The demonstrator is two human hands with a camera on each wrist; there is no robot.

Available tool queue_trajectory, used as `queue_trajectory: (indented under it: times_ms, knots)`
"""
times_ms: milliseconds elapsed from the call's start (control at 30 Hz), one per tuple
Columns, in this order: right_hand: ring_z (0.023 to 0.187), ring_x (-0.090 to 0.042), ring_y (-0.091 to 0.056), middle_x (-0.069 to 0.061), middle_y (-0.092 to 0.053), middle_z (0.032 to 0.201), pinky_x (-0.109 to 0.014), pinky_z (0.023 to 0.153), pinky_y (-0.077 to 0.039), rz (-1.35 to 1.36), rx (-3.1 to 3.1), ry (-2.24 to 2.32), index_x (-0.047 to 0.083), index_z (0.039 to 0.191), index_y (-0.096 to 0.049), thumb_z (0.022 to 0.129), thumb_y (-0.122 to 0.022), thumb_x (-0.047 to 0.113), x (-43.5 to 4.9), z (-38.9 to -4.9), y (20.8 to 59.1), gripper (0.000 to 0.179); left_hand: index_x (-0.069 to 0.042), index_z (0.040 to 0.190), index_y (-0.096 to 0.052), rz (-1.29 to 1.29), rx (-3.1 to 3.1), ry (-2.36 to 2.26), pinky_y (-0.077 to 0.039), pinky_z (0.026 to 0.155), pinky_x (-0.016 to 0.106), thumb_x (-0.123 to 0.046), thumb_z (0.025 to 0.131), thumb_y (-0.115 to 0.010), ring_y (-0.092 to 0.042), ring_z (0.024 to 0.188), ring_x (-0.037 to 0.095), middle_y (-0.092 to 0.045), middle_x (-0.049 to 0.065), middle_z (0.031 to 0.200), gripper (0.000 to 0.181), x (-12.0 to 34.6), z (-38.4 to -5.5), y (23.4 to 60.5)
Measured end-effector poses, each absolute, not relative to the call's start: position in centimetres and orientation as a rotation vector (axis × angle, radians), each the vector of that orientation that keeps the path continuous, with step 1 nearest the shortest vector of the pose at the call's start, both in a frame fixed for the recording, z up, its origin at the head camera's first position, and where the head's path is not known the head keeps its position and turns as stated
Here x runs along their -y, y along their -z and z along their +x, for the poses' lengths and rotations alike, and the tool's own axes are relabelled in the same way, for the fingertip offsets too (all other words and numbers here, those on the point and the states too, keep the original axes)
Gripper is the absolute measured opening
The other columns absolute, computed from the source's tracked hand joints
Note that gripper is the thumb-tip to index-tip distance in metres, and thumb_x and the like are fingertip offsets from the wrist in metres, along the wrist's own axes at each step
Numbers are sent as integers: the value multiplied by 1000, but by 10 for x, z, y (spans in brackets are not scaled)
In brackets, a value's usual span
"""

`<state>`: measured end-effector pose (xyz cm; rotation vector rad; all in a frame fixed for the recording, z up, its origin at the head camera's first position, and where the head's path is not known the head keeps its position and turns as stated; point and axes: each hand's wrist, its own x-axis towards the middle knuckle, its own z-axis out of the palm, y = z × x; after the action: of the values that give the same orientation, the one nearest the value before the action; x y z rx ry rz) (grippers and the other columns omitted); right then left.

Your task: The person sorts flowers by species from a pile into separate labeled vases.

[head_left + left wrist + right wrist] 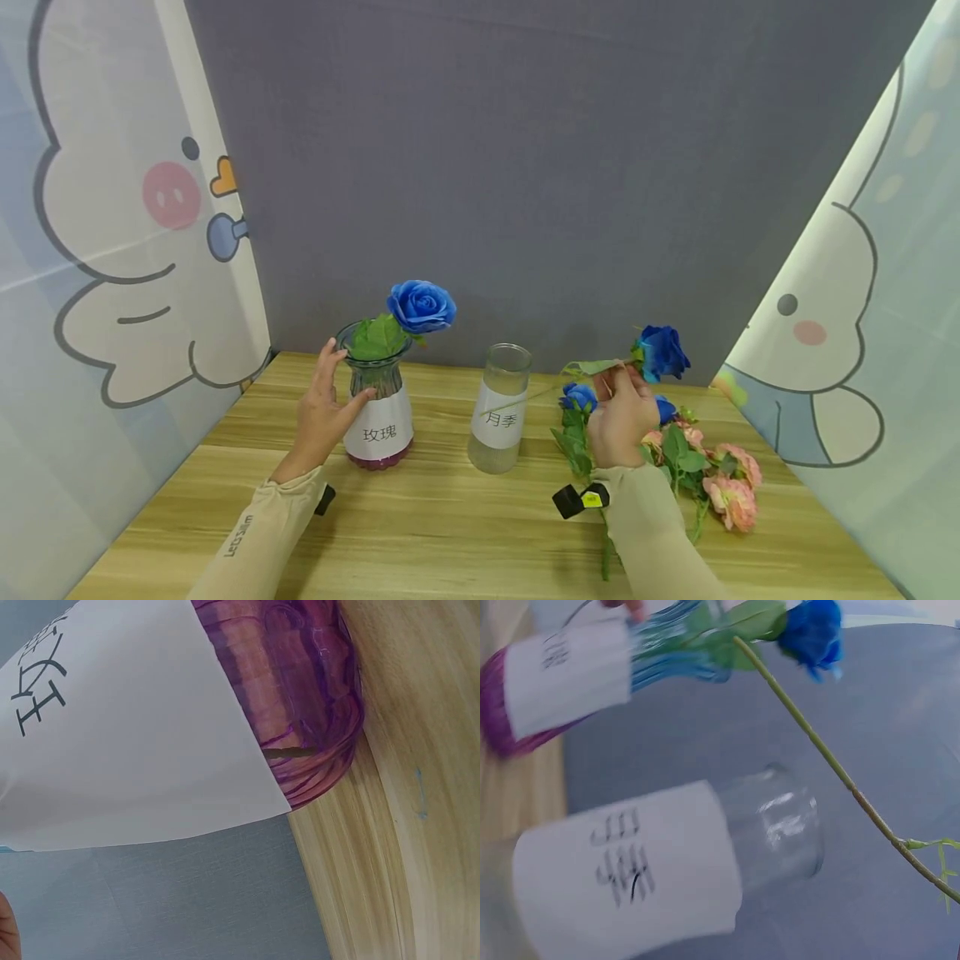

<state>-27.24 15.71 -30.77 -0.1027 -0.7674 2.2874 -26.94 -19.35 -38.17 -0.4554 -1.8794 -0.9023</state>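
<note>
My left hand (324, 408) holds the neck of a flared glass vase (377, 379), fingertips at its rim and thumb across the front. The vase has a white label and a purplish base (315, 697), with one blue rose (422, 307) standing in it. My right hand (622, 417) pinches another blue rose (662, 354) just below its bloom. Its long bare stem (817, 742) points left, crossing in front of a straight clear glass vase (510, 358) in the head view. In the right wrist view, the stem's tip overlaps the flared vase's mouth.
Behind and beneath my right forearm lie more blue roses (579, 397) and several pink flowers (731, 500) with green leaves. A grey backdrop (480, 183) rises behind the wooden table (442, 533), and cartoon-printed curtains (112, 250) hang at both sides.
</note>
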Motion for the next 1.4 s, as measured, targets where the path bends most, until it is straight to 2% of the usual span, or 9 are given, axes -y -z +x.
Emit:
queue_trajectory:
  times_ms: [200, 367, 533, 700, 833, 967, 1200, 1300, 1400]
  knots:
    - [49, -14, -36, -6, -42, 62, -24, 48, -37, -49, 596, -2369, -1, 85, -42, 93, -53, -5, -142, -266, 303, 14, 4, 129, -45, -448, 1876, 889, -28, 44, 18, -5, 73, -81, -27, 53, -1, -36, 30, 144, 67, 195, -270, 383]
    - [49, -14, -38, -6, -41, 59, -24, 50, -40, -52, 557, -2378, 0, 82, -42, 93, -52, -7, -122, -263, 302, 17, 3, 127, -46, -450, 1861, 895, -27, 43, 19, -29, 84, -75, -25, 52, -2, -38, 31, 142, 62, 195, -271, 383]
    - [55, -14, -50, -8, -51, 73, -24, 54, -48, -93, 546, -2389, -1, 84, -48, 91, -54, -7, -98, -266, 298, 11, 4, 126, -47, -457, 1839, 897, -27, 42, 19, -47, 86, -65, -22, 51, -5, -39, 32, 140, 67, 195, -272, 383]
    - [55, -13, -47, -7, -48, 75, -25, 55, -46, -126, 549, -2407, 2, 83, -44, 91, -54, -7, -78, -272, 292, 15, 3, 126, -48, -454, 1837, 887, -27, 42, 19, -40, 85, -70, -23, 51, -4, -40, 31, 141, 64, 196, -272, 383]
    - [56, -13, -50, -9, -51, 80, -24, 58, -48, -134, 583, -2398, 1, 86, -45, 91, -55, -6, -65, -274, 286, 14, 3, 126, -48, -447, 1850, 877, -27, 42, 19, -33, 84, -74, -24, 52, -3, -40, 30, 142, 61, 196, -272, 384]
    - [62, -14, -59, -11, -55, 87, -26, 64, -53, -149, 641, -2364, -1, 92, -52, 91, -56, -6, -52, -274, 277, 7, 4, 126, -47, -448, 1851, 872, -26, 42, 20, -40, 86, -70, -23, 52, -4, -39, 30, 141, 64, 195, -272, 384]
    - [63, -14, -62, -7, -62, 78, -29, 65, -55, 1, 682, -2273, -5, 87, -61, 87, -64, -6, -29, -270, 253, 3, 5, 125, -48, -452, 1838, 868, -26, 42, 20, -51, 87, -62, -24, 52, -3, -40, 30, 141, 68, 195, -273, 384]
    - [61, -13, -63, -5, -65, 74, -29, 65, -55, 126, 726, -2183, -5, 82, -65, 84, -67, -8, -20, -270, 246, 3, 4, 126, -47, -455, 1836, 863, -27, 43, 20, -43, 87, -67, -24, 52, -3, -40, 30, 141, 64, 195, -273, 385]
    - [61, -12, -61, -3, -66, 72, -28, 66, -55, 261, 757, -2101, -4, 80, -68, 81, -69, -10, -11, -270, 244, 6, 4, 126, -47, -454, 1838, 862, -28, 43, 19, -27, 84, -76, -25, 53, -4, -39, 30, 141, 60, 194, -272, 385]
